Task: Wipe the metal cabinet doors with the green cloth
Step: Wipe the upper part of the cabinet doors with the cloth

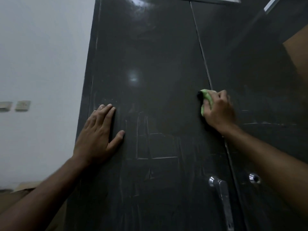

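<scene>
1. Two bare hands work at a dark grey metal cabinet, seen from a head-worn camera looking slightly up its front.
2. Two doors show: the left door (pixel 150 80) fills the middle of the view, and the right door (pixel 241 72) runs off toward 3 o'clock. One thin seam (pixel 202 52) divides them, slanting from 12 o'clock down toward 5 o'clock.
3. The right hand (pixel 218 112) presses one green cloth (pixel 205 99) against the cabinet right at the seam, at about 3 o'clock from the frame's centre. The fingers are curled together and clamped over the bunched cloth — only its upper and left edges peek out, with a small dark patch at the cloth's left tip.
4. The left hand (pixel 98 134) lies flat on the left door near its outer edge, at about 8 o'clock. Its four fingers are straight and close together, pointing up; the thumb is spread apart to the right. It holds nothing.
5. One chrome lever handle (pixel 220 195) hangs on the left door at 5 o'clock, and one round chrome knob or lock (pixel 254 178) sits just across the seam on the right door.
6. Pale scratch lines and smears mark the lower left door — one bright glare spot (pixel 133 77) sits near the centre.
7. On the white wall (pixel 41 55) at 9 o'clock are two wall plates (pixel 22 105), side by side; whether switches or sockets cannot be told.
</scene>
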### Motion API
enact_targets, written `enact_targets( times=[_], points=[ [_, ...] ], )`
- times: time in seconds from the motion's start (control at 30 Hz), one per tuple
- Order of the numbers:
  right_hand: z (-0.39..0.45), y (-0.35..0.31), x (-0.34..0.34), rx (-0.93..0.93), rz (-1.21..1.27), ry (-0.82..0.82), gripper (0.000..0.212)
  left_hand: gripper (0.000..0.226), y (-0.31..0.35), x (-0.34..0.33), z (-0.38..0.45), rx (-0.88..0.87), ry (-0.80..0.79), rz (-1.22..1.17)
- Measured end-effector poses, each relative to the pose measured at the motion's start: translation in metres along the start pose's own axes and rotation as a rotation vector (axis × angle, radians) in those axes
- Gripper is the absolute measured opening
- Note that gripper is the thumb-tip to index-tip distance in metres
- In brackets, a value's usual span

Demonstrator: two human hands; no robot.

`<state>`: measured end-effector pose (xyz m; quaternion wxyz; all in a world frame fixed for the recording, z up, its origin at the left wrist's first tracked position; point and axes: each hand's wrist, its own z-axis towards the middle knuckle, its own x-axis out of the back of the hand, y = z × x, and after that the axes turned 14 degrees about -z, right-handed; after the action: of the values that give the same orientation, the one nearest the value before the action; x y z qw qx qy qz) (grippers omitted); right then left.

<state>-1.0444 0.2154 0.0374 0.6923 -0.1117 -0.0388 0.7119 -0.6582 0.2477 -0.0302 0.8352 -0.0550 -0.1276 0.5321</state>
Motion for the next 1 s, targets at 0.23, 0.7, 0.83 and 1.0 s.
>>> enact_targets(
  times=[0.23, 0.7, 0.83, 1.0],
  points=[
    [0.057, -0.122, -0.003, -0.110, 0.169, -0.031, 0.036, 0.081, -0.003, 0.000, -0.002, -0.008, 0.011, 0.012],
    [0.025, -0.158, -0.003, 0.160, 0.092, 0.060, 0.036, 0.046, 0.000, 0.002, -0.009, -0.013, 0.191, -0.142],
    [0.060, -0.217, 0.001, -0.027, 0.204, -0.043, 0.037, 0.045, -0.003, 0.001, -0.009, -0.019, 0.203, -0.158],
    [0.000, -0.234, 0.012, 0.585, 0.270, -0.006, 0.037, 0.044, -0.001, 0.002, -0.009, -0.004, 0.218, -0.180]
  ],
)
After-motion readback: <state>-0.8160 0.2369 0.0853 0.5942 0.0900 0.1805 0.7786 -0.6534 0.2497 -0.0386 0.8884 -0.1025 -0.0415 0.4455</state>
